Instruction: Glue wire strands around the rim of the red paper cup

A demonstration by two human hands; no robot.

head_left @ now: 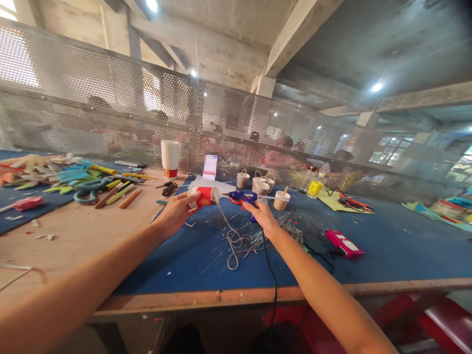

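My left hand [177, 210] is closed around a red and white paper cup [205, 196], tipped on its side. A grey cord [231, 231] hangs from the cup's right end and curls on the blue table surface. In my right hand [261, 216] is a blue glue gun [243, 197] with a clear glue stick [271, 197] out of its back. Its nozzle points left at the cup, close to its right end; whether they touch I cannot tell. A black cable [271, 270] runs down from the gun over the table edge.
Thin clear sticks and cord lie in a pile [254, 241] beneath my hands. Behind stand several small cups [261, 186], stacked paper cups [170, 157] and a yellow-labelled bottle [315, 187]. Scissors [90, 191] lie left, a pink box [344, 244] right. A perforated metal screen [206, 123] rises behind.
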